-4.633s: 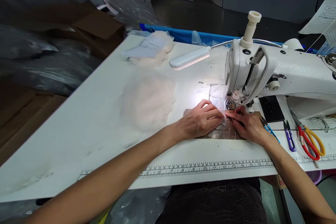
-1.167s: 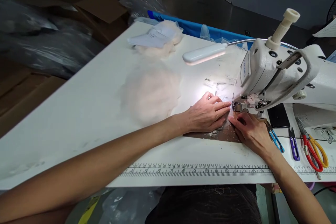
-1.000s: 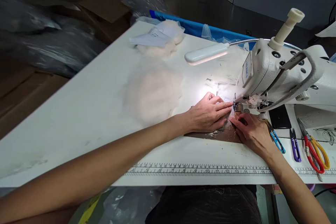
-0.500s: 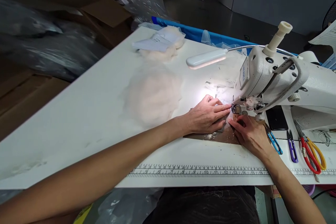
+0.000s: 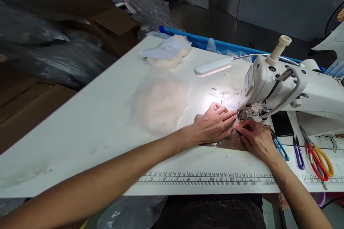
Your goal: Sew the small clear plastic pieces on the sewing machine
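My left hand (image 5: pixel 215 124) lies palm down with its fingers stretched out, pressing thin pale sheer fabric (image 5: pixel 229 97) against the bed of a white sewing machine (image 5: pixel 258 75). Its fingertips reach close to the presser foot (image 5: pixel 242 115). Just right of them, my right hand (image 5: pixel 256 139) has thumb and forefinger closed on the fabric's near edge, in front of the foot. The needle point and most of the fabric are hidden by the hands and the machine head. Beneath the hands is a brown plate (image 5: pixel 225 144) with loose threads.
Blue thread snips (image 5: pixel 281 149), purple snips (image 5: pixel 299 153), red and yellow scissors (image 5: pixel 319 159) and a dark phone (image 5: pixel 282 123) lie at right. A sheer fabric pile (image 5: pixel 161 103) and a paper (image 5: pixel 163 50) are at left. A lamp (image 5: pixel 213 67) overhangs the table; a ruler strip (image 5: pixel 209 178) runs along its front.
The camera view has tilted slightly, so the table and machine sit a little lower in the picture. Both hands keep nearly the same place at the presser foot.
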A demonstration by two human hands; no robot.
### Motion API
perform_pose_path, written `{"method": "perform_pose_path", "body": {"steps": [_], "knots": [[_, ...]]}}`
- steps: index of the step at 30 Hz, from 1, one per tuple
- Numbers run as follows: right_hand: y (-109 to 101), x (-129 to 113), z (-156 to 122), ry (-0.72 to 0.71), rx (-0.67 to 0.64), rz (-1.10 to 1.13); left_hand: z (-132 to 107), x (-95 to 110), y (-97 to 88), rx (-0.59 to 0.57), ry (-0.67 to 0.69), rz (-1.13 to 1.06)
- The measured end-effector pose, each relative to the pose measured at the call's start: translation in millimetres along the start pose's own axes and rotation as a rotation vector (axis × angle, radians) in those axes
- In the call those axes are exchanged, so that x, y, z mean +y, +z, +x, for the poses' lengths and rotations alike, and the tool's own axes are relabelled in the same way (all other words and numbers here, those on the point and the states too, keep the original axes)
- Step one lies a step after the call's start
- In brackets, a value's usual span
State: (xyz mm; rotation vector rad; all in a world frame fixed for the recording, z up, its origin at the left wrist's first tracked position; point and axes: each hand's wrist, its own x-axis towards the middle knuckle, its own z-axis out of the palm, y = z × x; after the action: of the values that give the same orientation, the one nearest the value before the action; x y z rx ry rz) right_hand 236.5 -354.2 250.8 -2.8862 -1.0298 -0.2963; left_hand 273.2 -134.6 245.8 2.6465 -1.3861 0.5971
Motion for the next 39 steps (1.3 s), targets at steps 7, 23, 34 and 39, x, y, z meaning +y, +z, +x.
{"method": "perform_pose_path", "body": {"steps": [7, 23, 34, 39], "knots": [[1.0, 4.2, -0.7, 0.020, -0.028, 0.051, -0.3, 1.5, 1.4, -0.026, -0.013, 0.014], [2.0, 3.3, -2.2, 0.106, -0.065, 0.172, -3.5, -6.5, 2.4, 0.176, 0.177, -0.195], [6.3, 6.2, -4.8, 0.103, 0.010, 0.234, -5.2, -4.8, 1.2, 0.143, 0.155, -0.225], [5.6, 5.6, -4.3, 0.109, 0.007, 0.251, -5.2, -4.7, -0.1, 0.134, 0.155, -0.207]]}}
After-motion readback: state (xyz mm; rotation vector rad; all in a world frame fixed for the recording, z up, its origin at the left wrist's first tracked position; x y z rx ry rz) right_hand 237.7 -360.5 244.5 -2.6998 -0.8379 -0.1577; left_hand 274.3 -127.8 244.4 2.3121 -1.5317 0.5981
